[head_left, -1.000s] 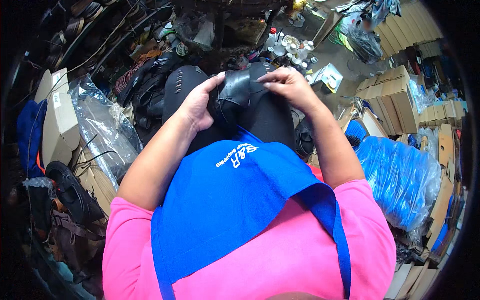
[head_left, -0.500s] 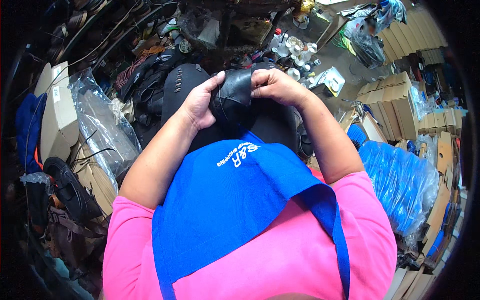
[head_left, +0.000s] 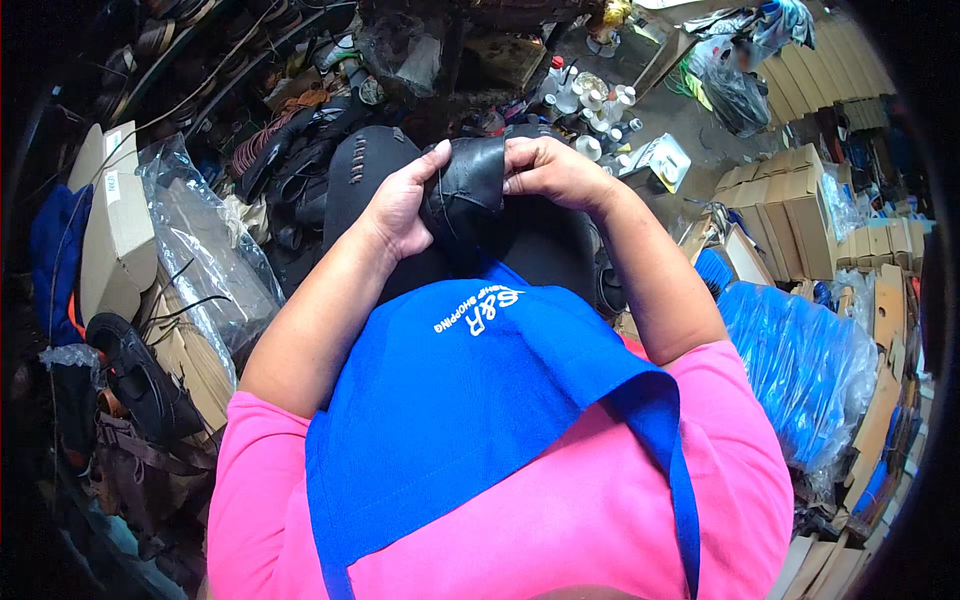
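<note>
The black leather piece [head_left: 468,195] I'm working on is soft and matte, with a dull sheen where light catches its folds. It looks like a shoe upper, though I can't tell its full shape because it is bunched. It sits raised above my lap, just over the top edge of my blue apron, gripped from 2 sides. A fine thread or seam line runs down its left face.
</note>
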